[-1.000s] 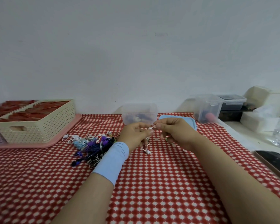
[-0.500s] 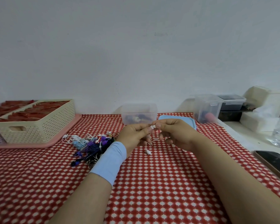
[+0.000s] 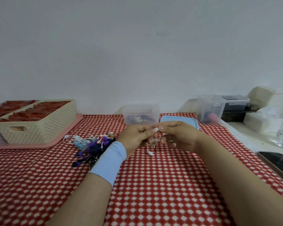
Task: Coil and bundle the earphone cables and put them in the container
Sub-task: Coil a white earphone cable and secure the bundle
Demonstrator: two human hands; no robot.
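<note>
– Has anything shifted in the last second?
– Barely. Both hands hover together over the red-and-white tablecloth [image 3: 153, 185] as before, and the dangling white tail hangs much where it was.
– What is nearest?
– A light blue wristband [image 3: 108, 160] on the left forearm. Beyond it the left hand [image 3: 137, 136] and right hand [image 3: 178, 136] meet fingertip to fingertip, each pinching the white earphone cable [image 3: 150, 153]. One white end shows between the thumbs, and a short tail drops below. I cannot tell whether it touches the cloth.
– The other earphones?
– A tangled pile [image 3: 91, 144], white, blue and purple, lies just left of the left wrist.
– And the container?
– The clear container [image 3: 141, 110] stands behind the hands, near the wall, with some bundles inside. Its blue lid [image 3: 178, 119] lies flat beside it on the right. Far left, a cream basket [image 3: 39, 128] sits on a pink tray [image 3: 39, 145].
</note>
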